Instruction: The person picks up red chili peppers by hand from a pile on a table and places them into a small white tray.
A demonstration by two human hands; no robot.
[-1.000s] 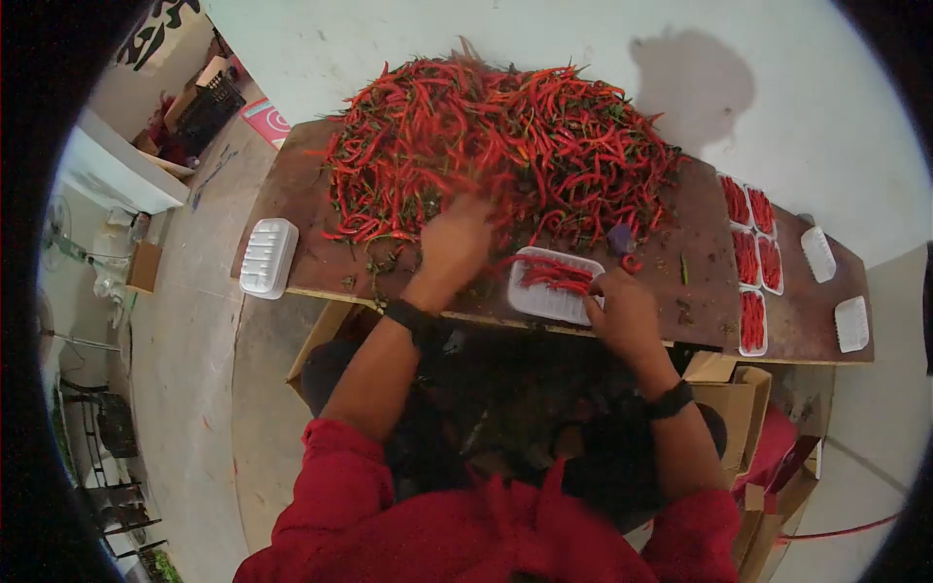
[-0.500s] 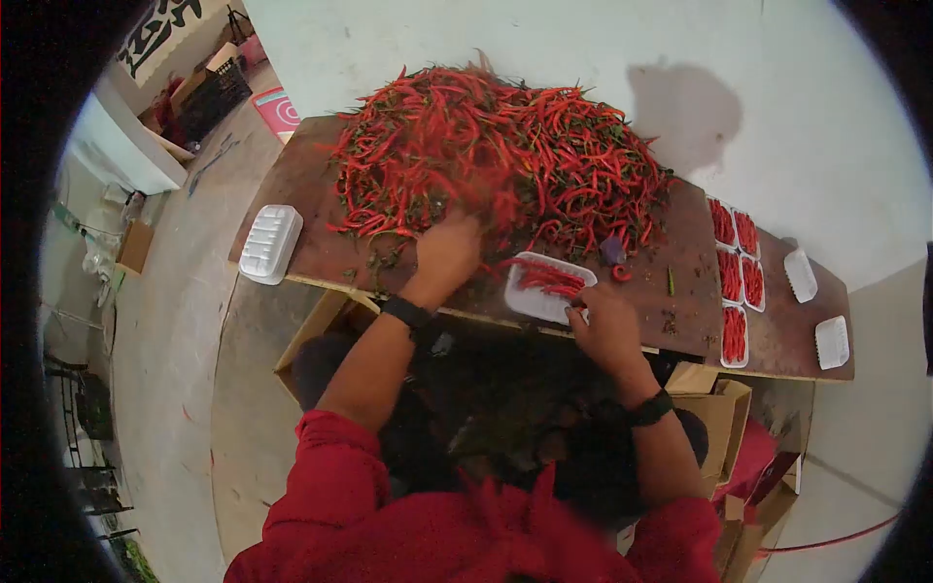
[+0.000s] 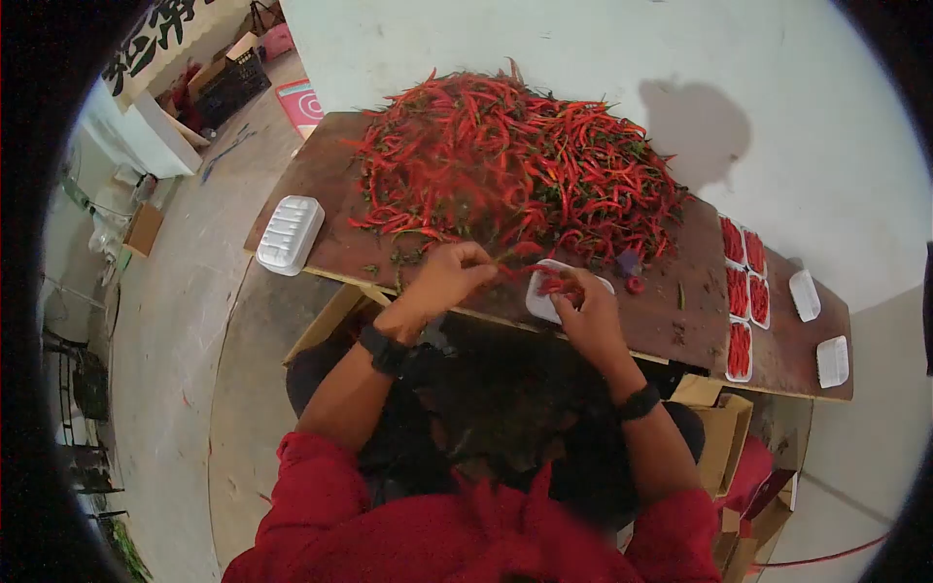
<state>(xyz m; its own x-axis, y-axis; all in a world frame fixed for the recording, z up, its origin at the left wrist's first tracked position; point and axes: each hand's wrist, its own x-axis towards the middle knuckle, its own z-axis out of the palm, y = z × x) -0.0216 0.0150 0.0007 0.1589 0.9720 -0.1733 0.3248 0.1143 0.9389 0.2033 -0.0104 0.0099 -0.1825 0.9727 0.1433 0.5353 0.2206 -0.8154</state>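
A heap of red chili peppers (image 3: pixel 573 155) with green stems covers the back of the brown table. In front of it, my left hand (image 3: pixel 452 280) is closed in a pinch on a slim red chili pepper (image 3: pixel 522 249). My right hand (image 3: pixel 591 316) reaches over a white foam tray (image 3: pixel 540 305), its fingers bent around red chili peppers (image 3: pixel 550 285) at the tray's near left part. The two hands are a short gap apart, and my right hand hides much of the tray.
A stack of white trays (image 3: pixel 291 236) stands at the table's left end. Several filled trays (image 3: pixel 739 352) line the right side, with white trays (image 3: pixel 832 361) beyond them. A purple object (image 3: pixel 629 260) lies by the heap. Cardboard boxes (image 3: pixel 731 437) stand below right.
My left hand has drawn back from the heap toward the table's front edge, now with a chili pepper. My right hand has shifted from the tray's rim to the peppers over it.
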